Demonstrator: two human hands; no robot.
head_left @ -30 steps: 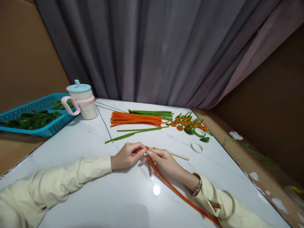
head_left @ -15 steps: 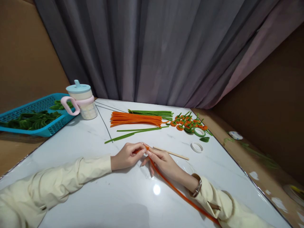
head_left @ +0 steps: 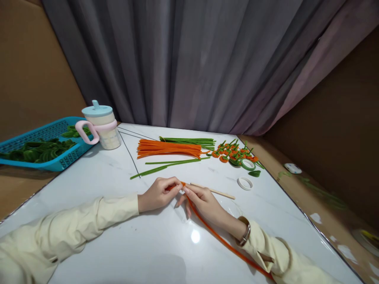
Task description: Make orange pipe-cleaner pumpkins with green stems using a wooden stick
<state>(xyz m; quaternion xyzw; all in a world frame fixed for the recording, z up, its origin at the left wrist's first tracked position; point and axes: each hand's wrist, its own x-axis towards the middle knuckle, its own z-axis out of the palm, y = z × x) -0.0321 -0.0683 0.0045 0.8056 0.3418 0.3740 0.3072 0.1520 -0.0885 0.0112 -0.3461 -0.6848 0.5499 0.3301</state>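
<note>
An orange pipe cleaner [head_left: 220, 238] runs from my fingertips under my right wrist towards the table's front right. My left hand [head_left: 161, 193] pinches its bent end between thumb and forefinger. Meeting it fingertip to fingertip, my right hand [head_left: 204, 202] is closed on the same pipe cleaner. The fingers partly hide the bend. Just behind the right hand lies a thin wooden stick [head_left: 223, 193]. Farther back are a bundle of orange pipe cleaners [head_left: 168, 149], a green bundle [head_left: 192, 141] and a few loose green pipe cleaners [head_left: 154, 170].
At the back right sit several small orange flowers with green stems [head_left: 224, 158], a roll of green tape [head_left: 248, 164] and a white ring [head_left: 244, 183]. On the left stand a lidded cup [head_left: 108, 136] and a blue basket [head_left: 63, 161] holding green leaf shapes.
Almost nothing differs. Both hands stay in the same place with the orange pipe cleaner between their fingertips, and the fingers shift only very slightly.
</note>
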